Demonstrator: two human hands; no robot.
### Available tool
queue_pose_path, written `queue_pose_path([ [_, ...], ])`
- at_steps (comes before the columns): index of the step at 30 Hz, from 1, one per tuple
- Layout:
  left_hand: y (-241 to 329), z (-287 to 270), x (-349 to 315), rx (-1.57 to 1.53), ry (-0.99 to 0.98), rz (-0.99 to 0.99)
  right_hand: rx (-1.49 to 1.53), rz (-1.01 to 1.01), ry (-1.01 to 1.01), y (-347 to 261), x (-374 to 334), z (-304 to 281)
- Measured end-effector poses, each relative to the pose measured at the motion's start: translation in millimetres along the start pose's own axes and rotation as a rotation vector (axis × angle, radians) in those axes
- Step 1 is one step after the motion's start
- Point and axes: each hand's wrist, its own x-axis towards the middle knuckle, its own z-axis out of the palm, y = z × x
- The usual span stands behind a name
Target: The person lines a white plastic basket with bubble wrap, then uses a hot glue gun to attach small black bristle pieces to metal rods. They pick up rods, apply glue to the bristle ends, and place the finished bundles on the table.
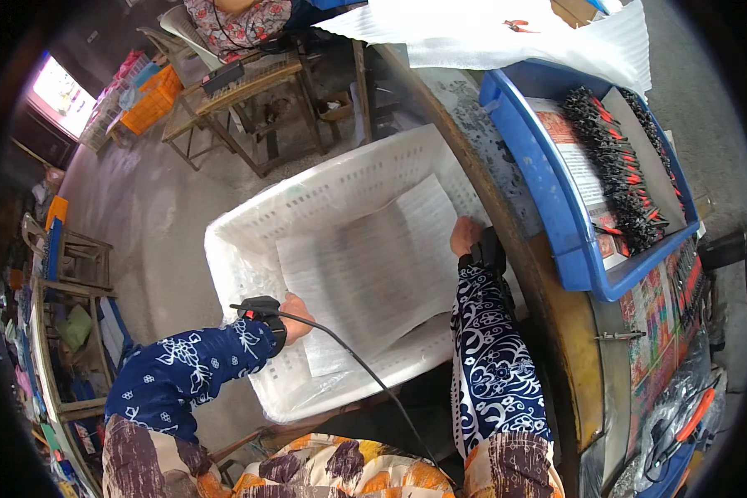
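A large white plastic basket (328, 192) with slotted walls and a clear plastic liner stands in front of me, tilted in view. Inside it a thin white foam sheet (373, 261) lies spread. The sheet's left edge is in my left hand (295, 319), whose fingers are curled. At the sheet's right edge my right hand (466, 236) is closed on it, close to the workbench. Both fingertips are partly hidden. Dark bands circle my wrists, and a black cable (349, 353) runs from the left one toward my lap.
Right of the basket is a workbench (548, 324) with a curved-looking edge. It carries a blue tray (585, 270) of packed black-and-red tools (627, 174). More foam sheeting (473, 37) lies beyond. A wooden table (249, 87), an orange crate (151, 98) and another person's patterned clothing (241, 25) are farther off.
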Motion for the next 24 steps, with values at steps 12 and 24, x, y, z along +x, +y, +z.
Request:
queue_pose_path([
  [12, 45, 15, -21, 0.088, -0.068, 0.2, -0.836, -0.101, -0.02, -7, -6, -34],
  [24, 34, 98, 31, 0.387, 0.09, 0.147, 1.555, -0.861, -0.805, 68, 4, -30],
])
